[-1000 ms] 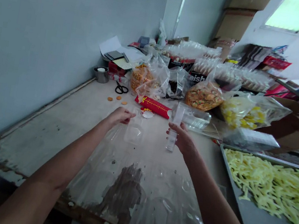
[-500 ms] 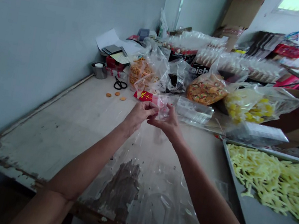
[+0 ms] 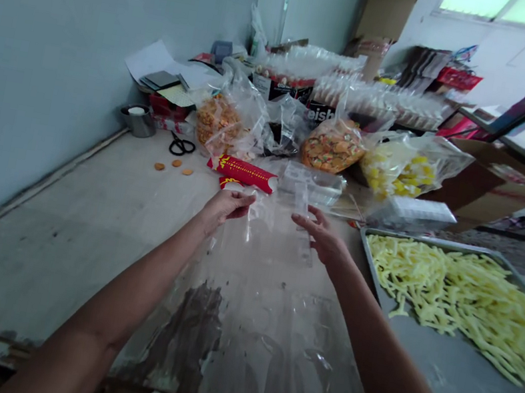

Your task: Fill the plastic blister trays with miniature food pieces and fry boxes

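Observation:
My left hand (image 3: 227, 209) is closed, thumb against fingers, on the edge of a thin clear plastic bag (image 3: 262, 213). To its right, my right hand (image 3: 326, 236) grips a narrow clear plastic piece (image 3: 304, 251), held upright and tilted; whether it is a tray or a folded sleeve I cannot tell. Just beyond the hands lies a red packet with yellow print (image 3: 246, 173), partly over a second red packet (image 3: 230, 184). Clear plastic containers (image 3: 313, 184) stand behind the right hand.
Black scissors (image 3: 181, 144) and several small orange-brown discs (image 3: 177, 163) lie at left. Bags of orange pieces (image 3: 335, 147) and yellow pieces (image 3: 399, 170) line the back. A metal tray (image 3: 421, 360) with pale yellow strips is at right. Clear plastic sheets (image 3: 284, 363) cover the table's front.
My hands, together half a second ago at the clear plastic, have moved apart. The right hand now holds the narrow piece away from the bag. The view has turned right.

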A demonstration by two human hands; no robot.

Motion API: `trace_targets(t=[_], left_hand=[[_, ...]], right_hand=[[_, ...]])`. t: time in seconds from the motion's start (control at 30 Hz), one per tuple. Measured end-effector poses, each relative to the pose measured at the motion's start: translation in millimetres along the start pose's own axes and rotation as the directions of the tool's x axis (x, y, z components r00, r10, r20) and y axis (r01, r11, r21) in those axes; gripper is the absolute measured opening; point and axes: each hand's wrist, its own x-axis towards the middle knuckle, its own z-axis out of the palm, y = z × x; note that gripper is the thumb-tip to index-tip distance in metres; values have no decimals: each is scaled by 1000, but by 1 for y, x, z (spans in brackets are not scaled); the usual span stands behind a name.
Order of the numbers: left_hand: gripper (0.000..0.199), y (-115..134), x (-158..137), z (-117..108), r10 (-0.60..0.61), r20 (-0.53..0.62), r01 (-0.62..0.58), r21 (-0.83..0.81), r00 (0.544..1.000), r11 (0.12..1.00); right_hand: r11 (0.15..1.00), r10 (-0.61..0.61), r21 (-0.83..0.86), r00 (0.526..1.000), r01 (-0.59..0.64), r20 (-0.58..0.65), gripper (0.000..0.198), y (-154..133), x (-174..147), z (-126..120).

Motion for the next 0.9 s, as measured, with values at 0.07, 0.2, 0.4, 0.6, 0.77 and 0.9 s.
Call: trace_targets(t=[0.07, 0.2, 0.4, 0.6, 0.77, 0.9], left_hand=[[37, 2, -9, -4, 29, -40, -25, 84, 999, 996], [44, 11, -39, -1, 380, -123, -226, 624, 917, 748], [32, 13, -59, 51, 320, 253, -374, 204, 913, 905], [39, 0, -43, 91, 129, 229, -54, -309, 965, 950], [42, 2, -25, 90, 83, 256, -42, -162, 963, 986], [40, 1, -9, 102, 39, 288, -34, -21, 957, 999]], right_hand=[[1000, 15, 8, 1000, -15, 5, 92, -2, -4, 4], [994, -94, -54, 995, 92, -27, 101, -5, -10, 17], [933, -340, -139, 940, 332, -41, 103, 1, -6, 34], [962, -243, 121, 970, 243, -22, 75, -3, -14, 21], [924, -64, 372, 994, 92, -87, 53, -6, -19, -40], [988, -101, 86, 961, 127, -258, 60, -6, -13, -92]])
